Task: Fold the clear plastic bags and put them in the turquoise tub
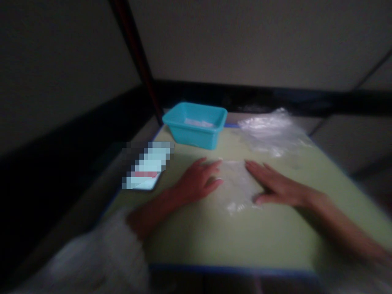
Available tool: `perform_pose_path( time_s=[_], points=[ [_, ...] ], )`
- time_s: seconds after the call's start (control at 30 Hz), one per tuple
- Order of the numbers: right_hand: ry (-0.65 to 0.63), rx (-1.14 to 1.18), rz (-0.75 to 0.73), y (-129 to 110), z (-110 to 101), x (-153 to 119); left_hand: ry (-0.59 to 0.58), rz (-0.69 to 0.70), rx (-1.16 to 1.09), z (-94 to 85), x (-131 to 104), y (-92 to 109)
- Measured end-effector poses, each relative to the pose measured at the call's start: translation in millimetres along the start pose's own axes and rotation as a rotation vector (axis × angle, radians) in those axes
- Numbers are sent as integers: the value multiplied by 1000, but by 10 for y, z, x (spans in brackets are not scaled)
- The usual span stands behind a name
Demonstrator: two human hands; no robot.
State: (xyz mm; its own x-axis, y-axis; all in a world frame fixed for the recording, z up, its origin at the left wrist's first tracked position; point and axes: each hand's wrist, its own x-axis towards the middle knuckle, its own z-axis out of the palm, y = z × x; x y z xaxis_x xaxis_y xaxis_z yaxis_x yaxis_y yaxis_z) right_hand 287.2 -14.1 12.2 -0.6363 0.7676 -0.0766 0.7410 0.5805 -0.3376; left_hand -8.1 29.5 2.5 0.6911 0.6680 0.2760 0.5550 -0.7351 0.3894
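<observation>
Both hands flatten a clear plastic bag [235, 185].

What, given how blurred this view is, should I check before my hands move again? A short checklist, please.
1. Clear plastic sheet or bag lying on the table: ok, though its near end looks crinkled.
2. Left hand at the plastic's left side: ok.
3. Right hand at its right side, fingers extended: ok.
4. Either hand's fingertips pressing the plastic: cannot tell, too blurred.
5. Crumpled clear plastic farther back, away from both hands: ok.
6. Turquoise basin upright: ok.
</observation>
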Motion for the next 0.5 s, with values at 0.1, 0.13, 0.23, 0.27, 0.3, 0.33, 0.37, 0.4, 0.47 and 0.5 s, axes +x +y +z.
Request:
perform_pose_path(
  time_s=[0.1,0.13,0.23,0.27,0.3,0.33,0.37,0.4,0.47,0.5],
  points=[
    [24,0,-18,-14,-19,2,9,7,4,7,1,1],
    [27,-3,-21,-15,-20,5,10,10,6,8,2,1],
    [-2,-3,-15,-2,1,15,11,15,12,11,2,2],
    [-19,-2,-5,5,10,17,10,16,9,12,1,2],
    [-33,1,6,8,16,19,10,16,2,14,0,3],
    [-41,6,15,6,17,21,9,16,-13,16,-1,5],
    [-40,14,20,-4,9,21,14,9,-37,17,0,7],
    [-28,28,18,-24,-6,21,27,-9,-74,16,3,9],
    [41,91,-5,-93,-56,22,68,-74,-198,6,20,17],
    [89,143,-20,-139,-82,25,95,-116,-285,-4,35,21]
  ],
)
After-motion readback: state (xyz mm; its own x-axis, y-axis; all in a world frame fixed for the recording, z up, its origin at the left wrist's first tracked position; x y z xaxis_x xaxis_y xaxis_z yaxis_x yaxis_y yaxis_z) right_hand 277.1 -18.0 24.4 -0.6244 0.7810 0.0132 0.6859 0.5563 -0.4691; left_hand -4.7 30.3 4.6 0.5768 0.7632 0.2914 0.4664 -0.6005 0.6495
